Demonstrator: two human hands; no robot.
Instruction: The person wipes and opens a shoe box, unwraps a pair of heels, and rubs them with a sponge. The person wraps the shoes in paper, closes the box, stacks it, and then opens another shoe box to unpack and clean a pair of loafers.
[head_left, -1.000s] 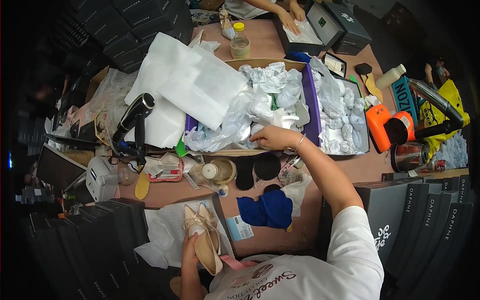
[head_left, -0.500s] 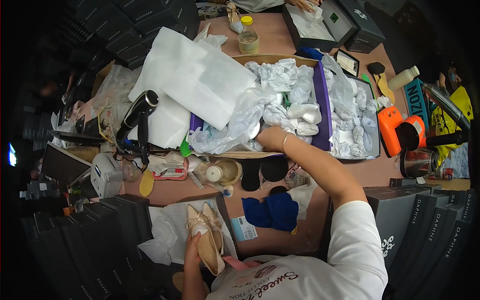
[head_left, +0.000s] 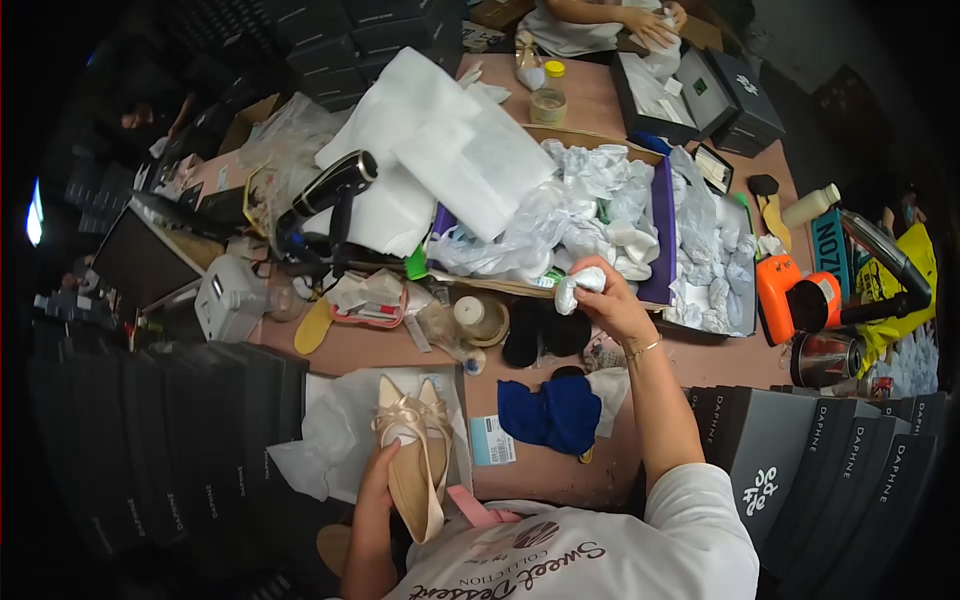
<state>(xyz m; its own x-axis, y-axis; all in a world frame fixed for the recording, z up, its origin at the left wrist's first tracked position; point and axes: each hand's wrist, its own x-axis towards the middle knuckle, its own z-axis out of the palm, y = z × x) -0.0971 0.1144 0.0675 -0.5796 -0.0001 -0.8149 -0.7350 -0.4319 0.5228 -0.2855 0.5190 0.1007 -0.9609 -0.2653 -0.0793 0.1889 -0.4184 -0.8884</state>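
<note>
My left hand point(head_left: 376, 478) grips a pair of beige ballet flats point(head_left: 414, 482) with bows, toes pointing away from me. Below the shoes, white tissue paper point(head_left: 322, 440) lies spread in an open box. In my right hand point(head_left: 617, 310) is a small wad of crumpled white paper point(head_left: 577, 289), pinched between thumb and fingers at the near edge of a purple-walled box point(head_left: 662, 232). That box is full of similar paper wads, with flat white sheets point(head_left: 465, 150) across its left part.
A second box of paper wads point(head_left: 700, 290) stands to the right, beside an orange tool point(head_left: 778, 298). A hair dryer point(head_left: 335, 195) lies at left. Blue cloth point(head_left: 548, 412) is on the table before me. Stacked dark shoeboxes point(head_left: 835, 450) flank both sides. Across the table, a co-worker's hands point(head_left: 650, 25) handle white paper.
My right hand has come out of the purple-walled box toward me with a paper wad in it. My left hand still holds the flats. The camera view has shifted.
</note>
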